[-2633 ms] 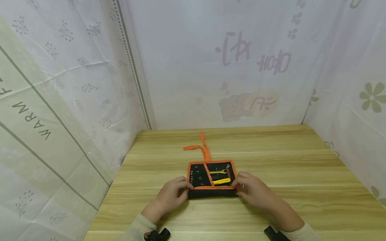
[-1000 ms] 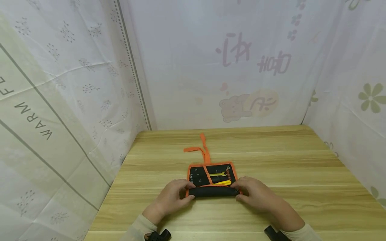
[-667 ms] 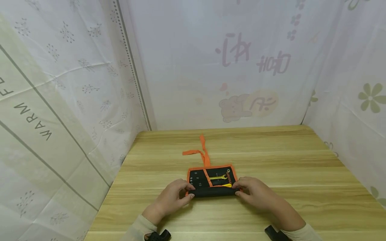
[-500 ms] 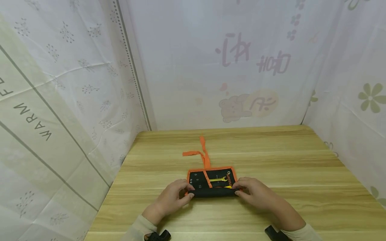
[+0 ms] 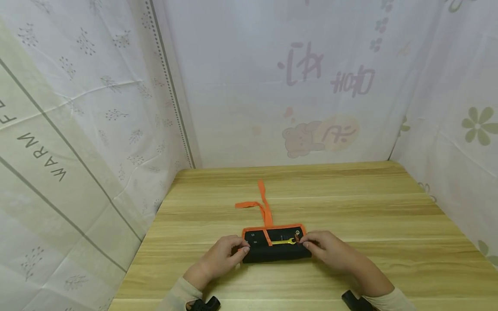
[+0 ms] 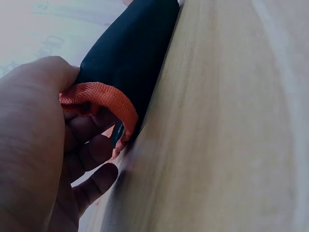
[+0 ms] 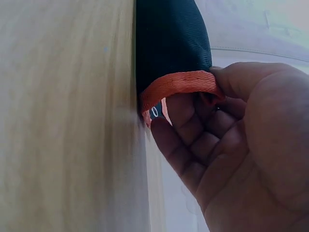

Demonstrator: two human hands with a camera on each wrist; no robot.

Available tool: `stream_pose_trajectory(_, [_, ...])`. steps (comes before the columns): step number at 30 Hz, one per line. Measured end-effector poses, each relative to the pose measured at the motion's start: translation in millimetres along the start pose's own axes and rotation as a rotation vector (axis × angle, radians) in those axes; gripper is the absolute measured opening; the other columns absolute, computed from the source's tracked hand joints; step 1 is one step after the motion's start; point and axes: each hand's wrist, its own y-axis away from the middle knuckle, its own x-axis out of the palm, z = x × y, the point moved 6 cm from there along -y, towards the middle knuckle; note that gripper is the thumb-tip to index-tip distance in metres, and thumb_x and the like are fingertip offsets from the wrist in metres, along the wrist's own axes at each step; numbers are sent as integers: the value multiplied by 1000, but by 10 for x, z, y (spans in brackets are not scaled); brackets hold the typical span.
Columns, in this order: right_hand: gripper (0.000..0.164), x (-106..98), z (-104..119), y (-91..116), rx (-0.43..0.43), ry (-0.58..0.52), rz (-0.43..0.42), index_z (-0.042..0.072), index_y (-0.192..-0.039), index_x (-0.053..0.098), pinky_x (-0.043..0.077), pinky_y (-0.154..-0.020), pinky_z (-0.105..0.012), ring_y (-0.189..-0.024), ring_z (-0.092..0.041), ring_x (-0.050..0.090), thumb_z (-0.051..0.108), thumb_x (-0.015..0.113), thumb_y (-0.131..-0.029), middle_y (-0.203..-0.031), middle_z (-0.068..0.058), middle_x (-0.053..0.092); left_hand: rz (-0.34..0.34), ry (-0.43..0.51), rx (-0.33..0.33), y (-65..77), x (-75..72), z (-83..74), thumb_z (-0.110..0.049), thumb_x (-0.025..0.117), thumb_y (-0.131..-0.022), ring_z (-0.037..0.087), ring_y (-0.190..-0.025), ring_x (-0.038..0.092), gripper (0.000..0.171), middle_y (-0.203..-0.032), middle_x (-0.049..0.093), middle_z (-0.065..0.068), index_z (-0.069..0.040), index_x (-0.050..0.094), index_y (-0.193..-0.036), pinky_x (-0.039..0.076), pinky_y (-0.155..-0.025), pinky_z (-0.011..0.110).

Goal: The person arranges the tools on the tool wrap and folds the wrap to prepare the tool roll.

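A black tool roll [image 5: 277,255] with orange edging lies on the table, its near part rolled over toward the back. On the flat part that still shows, a yellow open-end wrench [image 5: 283,242] sits in a pocket beside printed numbers. My left hand [image 5: 223,255] pinches the left end of the fold; its thumb presses the black cloth above the orange edging [image 6: 108,96] in the left wrist view. At the right end, my right hand [image 5: 330,250] pinches the fold the same way, with fingers inside the curled orange edge [image 7: 183,82] in the right wrist view.
Two orange tie straps [image 5: 266,211] stretch from the roll's far edge toward the back of the wooden table [image 5: 350,198]. Printed white curtains [image 5: 241,86] hang behind the table and on both sides.
The near edge of the tool roll has been folded farther over, covering the yellow-handled tool and more printed numbers. The far edge and straps have slid toward me. Both hands keep their grip.
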Motion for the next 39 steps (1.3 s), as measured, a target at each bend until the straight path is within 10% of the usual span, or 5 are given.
stream_pose_trajectory(6, [25, -29, 5, -5, -24, 1, -55, 21, -127, 73, 54, -77, -31, -91, -8, 61, 30, 57, -111, -111, 8, 69, -18, -69, -33, -5, -20, 18, -36, 58, -110, 4, -76, 54, 21, -86, 59, -16, -28, 73, -98, 50, -69, 26])
stream_pose_trajectory(17, [34, -119, 201, 57, -415, 42, -242, 20, -114, 80, 48, -96, -32, -113, -20, 58, 7, 89, -84, -121, -3, 65, -102, -111, -43, -14, -53, 37, -32, 64, -107, 5, -77, 53, 12, -97, 58, -19, -28, 74, -112, 49, -69, 25])
stream_pose_trajectory(32, [33, -116, 252, 62, -403, 41, -246, 22, -113, 79, 47, -96, -30, -112, -22, 58, 9, 89, -85, -119, -3, 66, -115, -73, -7, -18, -43, 57, -30, 66, -106, 4, -74, 52, 11, -96, 59, -19, -33, 73, -114, 49, -66, 24])
stream_pose_trajectory(39, [41, -97, 208, 51, -364, 70, -215, 23, -116, 77, 49, -98, -32, -115, -18, 57, 9, 92, -81, -122, -1, 65, -176, -57, 142, -5, -76, -23, -12, 73, -100, 2, -76, 51, 18, -102, 60, -15, -26, 76, -112, 49, -63, 22])
